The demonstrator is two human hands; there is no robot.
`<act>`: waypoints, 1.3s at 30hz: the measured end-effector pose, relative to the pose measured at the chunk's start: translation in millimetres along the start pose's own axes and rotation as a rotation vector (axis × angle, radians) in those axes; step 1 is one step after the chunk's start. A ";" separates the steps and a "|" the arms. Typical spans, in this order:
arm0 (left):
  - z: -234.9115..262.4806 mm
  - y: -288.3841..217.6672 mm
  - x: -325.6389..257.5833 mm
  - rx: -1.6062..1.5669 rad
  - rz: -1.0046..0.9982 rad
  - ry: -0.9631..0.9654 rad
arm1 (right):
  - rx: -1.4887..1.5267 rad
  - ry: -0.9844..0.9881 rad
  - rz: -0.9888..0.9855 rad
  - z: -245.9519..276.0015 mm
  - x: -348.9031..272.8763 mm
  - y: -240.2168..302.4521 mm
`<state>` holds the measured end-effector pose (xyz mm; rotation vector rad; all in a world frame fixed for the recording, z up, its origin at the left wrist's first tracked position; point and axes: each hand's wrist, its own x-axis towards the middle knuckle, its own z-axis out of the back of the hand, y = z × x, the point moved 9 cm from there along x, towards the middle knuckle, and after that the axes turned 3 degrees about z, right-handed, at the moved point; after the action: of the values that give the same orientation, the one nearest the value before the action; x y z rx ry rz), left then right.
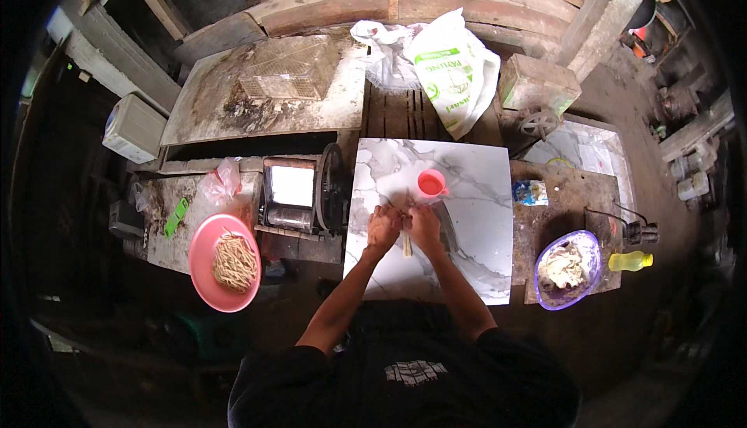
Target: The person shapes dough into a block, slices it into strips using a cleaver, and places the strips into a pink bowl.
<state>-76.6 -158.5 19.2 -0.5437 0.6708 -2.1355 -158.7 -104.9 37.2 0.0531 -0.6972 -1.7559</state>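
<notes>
While left hand (383,228) and right hand (424,226) seemingly pinch its far end, a pale strip (407,246) points lengthwise bodyward.

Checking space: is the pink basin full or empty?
Partly filled: pale strips lie heaped in the pink basin, with bare pink showing beside them.

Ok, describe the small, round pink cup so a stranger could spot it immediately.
Find the white, grey-veined, marble-look tabletop in the middle. On it, just beyond the person's bare left hand and bare right hand, stands a small, round, coral-pink cup. Its side handle sets it apart from the bigger pink basin of long, pale strips to the left.
</notes>
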 end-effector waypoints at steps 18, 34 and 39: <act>35.9 -9.8 -11.7 -0.611 0.111 -0.043 | 0.365 -0.109 -0.158 90.3 19.1 4.7; 5.8 -18.7 -2.1 -0.135 0.157 -0.084 | 0.334 -0.045 -0.214 81.2 -13.6 -5.8; 66.1 -9.3 -16.6 -0.291 0.219 -0.176 | 0.433 -0.008 -0.154 79.1 8.2 14.0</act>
<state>-33.9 -158.4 73.1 -0.7678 0.9041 -1.7741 -179.5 -80.6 111.3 0.4043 -1.0927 -1.7209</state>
